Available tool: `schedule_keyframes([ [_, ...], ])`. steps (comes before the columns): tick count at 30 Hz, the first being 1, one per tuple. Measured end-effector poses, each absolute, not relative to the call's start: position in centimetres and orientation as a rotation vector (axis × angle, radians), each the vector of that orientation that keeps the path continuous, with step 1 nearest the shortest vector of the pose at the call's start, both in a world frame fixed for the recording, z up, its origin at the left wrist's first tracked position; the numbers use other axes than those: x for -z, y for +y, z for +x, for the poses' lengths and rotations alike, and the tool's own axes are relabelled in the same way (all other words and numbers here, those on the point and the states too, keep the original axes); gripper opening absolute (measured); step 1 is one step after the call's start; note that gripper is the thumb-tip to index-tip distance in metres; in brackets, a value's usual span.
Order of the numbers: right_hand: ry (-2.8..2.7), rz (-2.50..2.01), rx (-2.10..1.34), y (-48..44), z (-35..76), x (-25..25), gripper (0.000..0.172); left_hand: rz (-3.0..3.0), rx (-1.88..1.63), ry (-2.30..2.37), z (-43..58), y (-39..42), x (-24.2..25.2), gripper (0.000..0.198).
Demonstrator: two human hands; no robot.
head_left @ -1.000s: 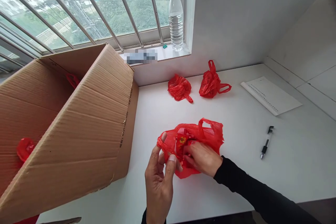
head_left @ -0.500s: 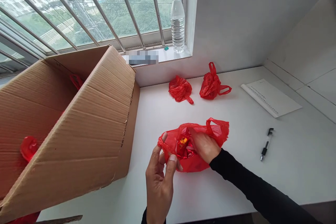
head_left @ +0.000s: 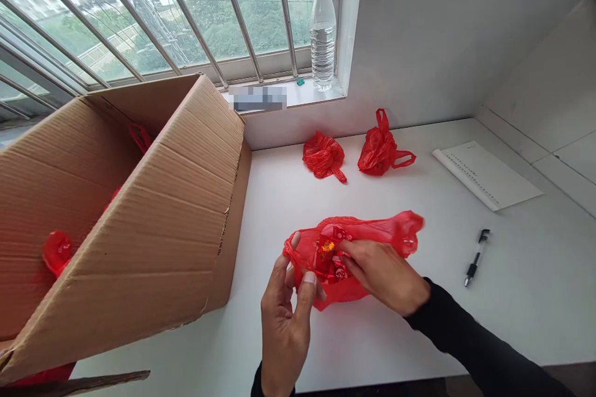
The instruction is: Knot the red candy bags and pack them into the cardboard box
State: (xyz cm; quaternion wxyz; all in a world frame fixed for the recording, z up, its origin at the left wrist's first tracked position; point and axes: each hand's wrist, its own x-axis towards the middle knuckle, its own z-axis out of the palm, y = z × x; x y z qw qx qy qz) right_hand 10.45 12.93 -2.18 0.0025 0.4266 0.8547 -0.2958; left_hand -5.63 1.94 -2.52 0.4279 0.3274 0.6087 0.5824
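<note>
An opened red plastic bag (head_left: 372,232) lies on the white table with several shiny red wrapped pieces (head_left: 328,249) inside, one with a gold print. Fingers and thumb of my left hand (head_left: 286,316) close on the bag's left rim and hold its mouth spread. My right hand (head_left: 386,276) reaches in from the right over the bag, fingertips bent together against the wrapped pieces. Whether a piece sits between those fingertips is hidden. The handle end of the bag stretches out to the right behind the right hand.
A tall cardboard box (head_left: 186,217) with red bags inside stands at the left. Two tied red bags (head_left: 323,155) lie near the wall. To the right are a notebook (head_left: 487,173) and a pen (head_left: 475,260). A water bottle (head_left: 323,37) stands on the windowsill (head_left: 302,96).
My right hand has drawn back to the right and partly out of the bag, so more of it shows. The bag's right end has stretched rightward. My left hand keeps its hold.
</note>
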Motion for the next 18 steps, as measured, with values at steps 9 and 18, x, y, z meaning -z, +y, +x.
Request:
schedule_keyframes([
  [9, 2.954, 2.333, -0.17, 11.6, 16.7, -0.5, 0.063, 1.247, -1.653, 1.782, -6.3, 2.3, 3.2, 0.047],
  [18, 2.666, 2.409, 0.951, 11.6, 18.5, -5.7, 0.032, 1.475, -1.793, 1.421, -5.6, 2.7, 0.6, 0.059],
])
